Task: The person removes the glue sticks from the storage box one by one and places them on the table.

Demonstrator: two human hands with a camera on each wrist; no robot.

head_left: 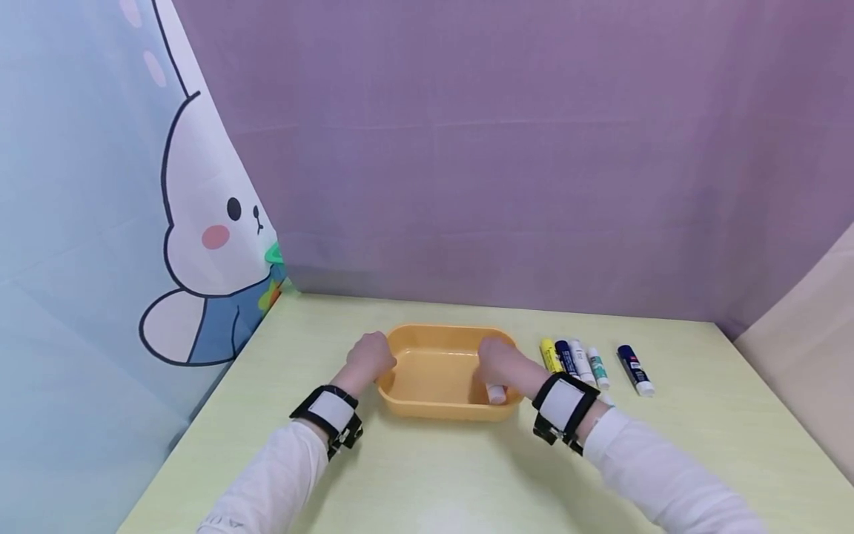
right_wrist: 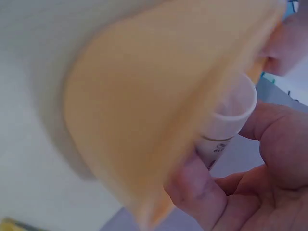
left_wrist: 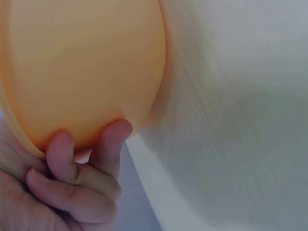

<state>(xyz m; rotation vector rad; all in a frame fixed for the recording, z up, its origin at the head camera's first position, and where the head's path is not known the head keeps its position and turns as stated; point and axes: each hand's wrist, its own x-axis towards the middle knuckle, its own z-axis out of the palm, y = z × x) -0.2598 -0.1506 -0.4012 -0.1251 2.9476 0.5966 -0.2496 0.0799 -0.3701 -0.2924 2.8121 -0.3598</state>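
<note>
An orange-yellow plastic basin (head_left: 440,411) with rounded corners stands on the table. At its left end my left hand (head_left: 371,357) grips the rim; in the left wrist view curled fingertips (left_wrist: 113,139) press against the outer wall. My right hand (head_left: 503,363) is over the basin's right end. Between its thumb and fingers it holds a white glue stick (right_wrist: 233,106), whose white end (head_left: 496,394) shows below the hand in the head view. Part of that stick is hidden by the basin's blurred wall in the right wrist view.
Right of the basin lie a yellow stick (head_left: 550,354), a dark blue stick (head_left: 565,357), a white stick (head_left: 582,362) and a white-and-teal stick (head_left: 598,368). Farther right is a dark blue glue stick (head_left: 635,370) with a white end. A purple curtain (head_left: 500,163) hangs behind the table.
</note>
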